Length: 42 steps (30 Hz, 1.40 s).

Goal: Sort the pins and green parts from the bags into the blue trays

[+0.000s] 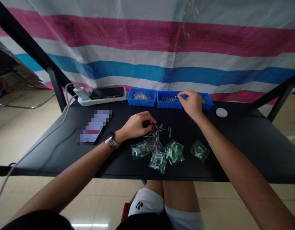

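Observation:
My left hand [139,125] is closed in a pinch at the left edge of a loose pile of thin metal pins [156,135]. Whether a pin is between its fingertips I cannot make out. Over the middle blue bin [168,104], which holds similar metal pins [168,99], my right hand [192,103] pinches thumb against forefinger; anything held there is too small to name. Two pins [170,132] lie apart, right of the pile. Green-tinted packets [140,149] with white and metal pieces inside lie in front, and a clear bag [155,145] touches the pile.
Another blue bin [141,101] holds small clear bags. Behind my right wrist, a bin [207,101] contains something green. A white round disc [221,112] lies at right. At left are a phone [96,126], a power strip [101,101] bearing a dark phone [106,92], and a cable [42,136].

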Available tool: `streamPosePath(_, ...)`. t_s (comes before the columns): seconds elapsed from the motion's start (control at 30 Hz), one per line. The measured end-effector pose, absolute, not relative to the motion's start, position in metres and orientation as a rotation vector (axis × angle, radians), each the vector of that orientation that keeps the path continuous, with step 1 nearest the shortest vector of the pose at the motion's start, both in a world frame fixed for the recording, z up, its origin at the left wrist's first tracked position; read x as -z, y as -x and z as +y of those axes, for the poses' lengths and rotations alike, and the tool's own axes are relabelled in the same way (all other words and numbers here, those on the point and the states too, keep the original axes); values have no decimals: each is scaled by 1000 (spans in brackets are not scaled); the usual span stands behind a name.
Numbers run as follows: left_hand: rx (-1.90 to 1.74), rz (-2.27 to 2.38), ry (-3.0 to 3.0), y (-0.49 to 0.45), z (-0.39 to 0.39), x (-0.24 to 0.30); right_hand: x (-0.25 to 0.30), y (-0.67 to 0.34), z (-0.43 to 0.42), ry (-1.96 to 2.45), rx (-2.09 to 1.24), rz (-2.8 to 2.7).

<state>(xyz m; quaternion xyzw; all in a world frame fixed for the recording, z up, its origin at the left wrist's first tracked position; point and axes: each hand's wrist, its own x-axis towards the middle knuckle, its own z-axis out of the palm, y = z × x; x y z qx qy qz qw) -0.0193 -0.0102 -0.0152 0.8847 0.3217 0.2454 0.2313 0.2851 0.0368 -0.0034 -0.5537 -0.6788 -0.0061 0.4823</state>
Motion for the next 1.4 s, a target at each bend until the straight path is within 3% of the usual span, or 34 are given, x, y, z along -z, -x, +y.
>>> streamPosePath(0.13,-603,891,-2486,22,-7,17,6,-285,25,1331,-34,-1759)
streamPosePath(0.3,-553,808,-2552,22,-6,18,7,-284,-14,1188,-662,-2143)
streamPosePath(0.4,-541,791,-2564,21,-5,18,10,-284,-31,1149,-834,-2249)
streamPosePath(1.4,-654,694,-2102,14,-12,5,16,-242,-63,968,-734,-1893)
